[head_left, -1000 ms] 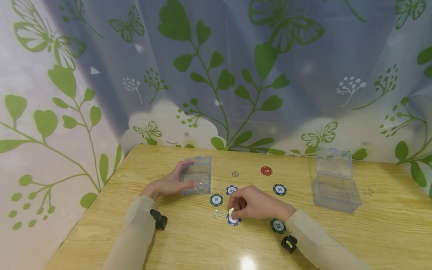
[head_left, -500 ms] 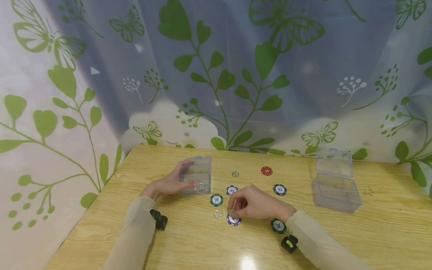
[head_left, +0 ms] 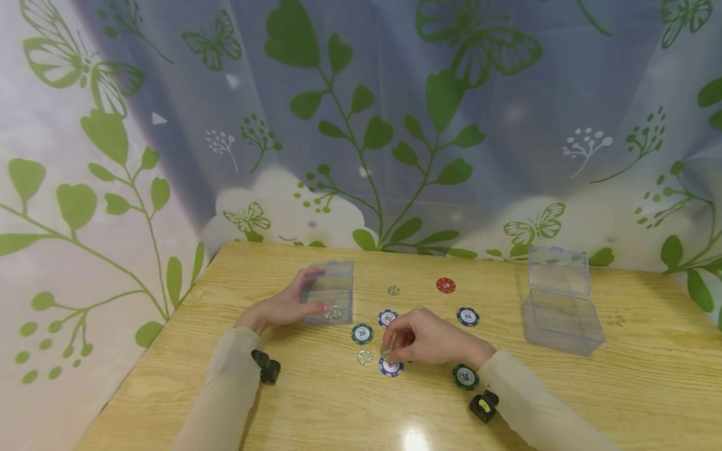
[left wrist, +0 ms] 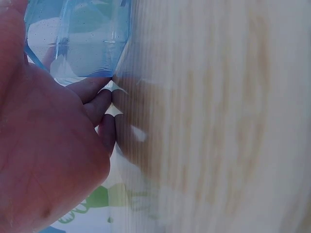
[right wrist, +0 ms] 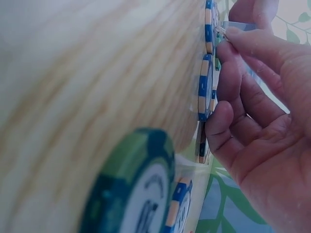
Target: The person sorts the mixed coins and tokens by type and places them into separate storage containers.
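The left hand [head_left: 282,307] grips the left clear plastic box [head_left: 329,291], thumb at its near side and fingers round its far left; coins [head_left: 336,312] show in the box. In the left wrist view the hand [left wrist: 53,141] lies against the box [left wrist: 82,39]. A small coin [right wrist: 222,32] is pinched between thumb and index finger of the right hand [right wrist: 262,87], just above a blue-edged chip [head_left: 392,368]. The head view shows the right hand [head_left: 431,338] partly hiding that coin. A coin [head_left: 364,357] and a green chip [head_left: 362,334] lie between the hands.
A second clear box [head_left: 563,322] stands at the right with its lid up. Around the right hand lie a red chip [head_left: 445,285], blue chips [head_left: 467,316] [head_left: 387,318], a green chip [head_left: 465,376] and a coin [head_left: 393,290]. Patterned cloth [head_left: 395,125] hangs behind the table.
The coin in the right hand has tilted and shows less of its face than a second ago. Both hands have stayed nearly in place.
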A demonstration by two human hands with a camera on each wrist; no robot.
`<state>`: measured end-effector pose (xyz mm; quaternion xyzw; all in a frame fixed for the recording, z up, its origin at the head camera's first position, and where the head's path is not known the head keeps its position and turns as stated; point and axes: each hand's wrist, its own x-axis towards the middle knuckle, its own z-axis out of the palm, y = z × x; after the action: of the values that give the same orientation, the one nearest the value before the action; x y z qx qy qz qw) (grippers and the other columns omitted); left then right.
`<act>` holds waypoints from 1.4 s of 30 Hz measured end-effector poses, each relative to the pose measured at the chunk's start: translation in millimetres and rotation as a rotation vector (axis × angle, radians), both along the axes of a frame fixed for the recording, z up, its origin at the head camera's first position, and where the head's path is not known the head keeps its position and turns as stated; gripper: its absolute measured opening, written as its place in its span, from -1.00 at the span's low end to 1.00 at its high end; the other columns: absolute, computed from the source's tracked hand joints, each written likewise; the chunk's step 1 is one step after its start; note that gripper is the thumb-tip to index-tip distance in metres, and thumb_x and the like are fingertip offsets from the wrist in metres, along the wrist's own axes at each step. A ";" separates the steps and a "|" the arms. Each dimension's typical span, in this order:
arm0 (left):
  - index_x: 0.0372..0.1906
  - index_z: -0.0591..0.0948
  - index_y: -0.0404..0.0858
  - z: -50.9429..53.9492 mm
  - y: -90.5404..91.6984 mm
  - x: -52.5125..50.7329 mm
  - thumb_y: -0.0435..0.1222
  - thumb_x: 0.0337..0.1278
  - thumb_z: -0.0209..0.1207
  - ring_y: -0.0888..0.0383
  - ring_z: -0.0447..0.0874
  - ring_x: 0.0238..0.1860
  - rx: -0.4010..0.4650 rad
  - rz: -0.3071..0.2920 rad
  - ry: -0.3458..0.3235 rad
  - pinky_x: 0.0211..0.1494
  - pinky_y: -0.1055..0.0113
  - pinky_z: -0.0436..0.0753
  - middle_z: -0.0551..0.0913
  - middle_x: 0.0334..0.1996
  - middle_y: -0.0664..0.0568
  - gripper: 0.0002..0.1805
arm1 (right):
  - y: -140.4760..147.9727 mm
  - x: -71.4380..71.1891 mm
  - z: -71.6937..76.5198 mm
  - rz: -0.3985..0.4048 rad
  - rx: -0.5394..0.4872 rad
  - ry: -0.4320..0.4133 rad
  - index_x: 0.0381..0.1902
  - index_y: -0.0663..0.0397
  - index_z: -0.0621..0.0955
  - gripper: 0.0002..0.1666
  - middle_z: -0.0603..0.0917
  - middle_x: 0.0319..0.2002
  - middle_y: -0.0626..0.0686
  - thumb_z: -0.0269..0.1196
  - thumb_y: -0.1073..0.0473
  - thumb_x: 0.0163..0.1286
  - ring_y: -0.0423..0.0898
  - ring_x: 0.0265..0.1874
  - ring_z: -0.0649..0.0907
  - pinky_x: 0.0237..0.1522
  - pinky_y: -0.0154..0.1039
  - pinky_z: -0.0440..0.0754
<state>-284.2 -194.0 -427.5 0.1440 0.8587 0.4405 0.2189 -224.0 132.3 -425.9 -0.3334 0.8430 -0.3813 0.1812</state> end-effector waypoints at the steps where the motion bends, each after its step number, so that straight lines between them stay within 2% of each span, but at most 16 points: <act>1: 0.60 -0.03 0.08 0.1 0.0 0.2 0.03 0.29 0.30 -0.30 -0.22 0.66 0.002 -0.001 0.000 0.59 -0.35 -0.01 -0.14 0.65 -0.24 -0.04 | 0.1 -0.1 0.0 0.000 0.002 -0.001 -0.32 -0.18 0.74 -0.89 0.70 -0.49 -0.16 0.44 0.20 0.30 -0.29 -0.50 0.61 -0.38 -0.40 0.59; 10: 0.59 -0.01 0.09 -1.3 -0.3 -0.1 0.03 0.27 0.31 -0.30 -0.19 0.65 -0.003 0.002 0.012 0.59 -0.34 0.00 -0.11 0.65 -0.23 -0.04 | 1.3 -0.9 1.7 0.027 0.029 0.008 -0.26 -0.11 0.75 -0.84 0.70 -0.46 -0.19 0.40 0.29 0.28 -0.30 -0.45 0.64 -0.31 -0.38 0.65; 19: 0.59 -0.01 0.12 -1.8 -1.1 -0.7 0.05 0.26 0.31 -0.27 -0.19 0.66 0.002 0.002 0.011 0.59 -0.33 0.02 -0.11 0.65 -0.22 -0.04 | 2.0 -1.0 1.5 0.028 0.011 -0.029 -0.24 -0.11 0.74 -0.86 0.71 -0.45 -0.15 0.38 0.28 0.33 -0.28 -0.46 0.64 -0.33 -0.39 0.63; 28: 0.60 -0.03 0.12 -1.5 -1.0 -1.5 0.06 0.26 0.31 -0.29 -0.22 0.66 -0.002 0.000 0.002 0.59 -0.35 0.00 -0.14 0.65 -0.23 -0.03 | 1.6 -2.9 1.8 0.010 -0.027 -0.053 -0.22 -0.10 0.75 -0.87 0.72 -0.46 -0.09 0.38 0.27 0.33 -0.26 -0.49 0.63 -0.39 -0.38 0.60; 42: 0.60 -0.02 0.06 -0.5 -0.9 -0.7 0.00 0.29 0.30 -0.32 -0.19 0.65 0.008 -0.002 0.007 0.57 -0.36 0.03 -0.13 0.64 -0.26 -0.04 | -1.1 -9.4 5.4 -0.046 -0.097 -0.088 -0.12 0.00 0.75 -0.84 0.70 -0.43 -0.07 0.38 0.25 0.34 -0.22 -0.46 0.62 -0.30 -0.33 0.64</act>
<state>-284.9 -194.9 -428.1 0.1475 0.8575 0.4432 0.2158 -233.3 131.2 -420.5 -0.3054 0.8221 -0.4401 0.1928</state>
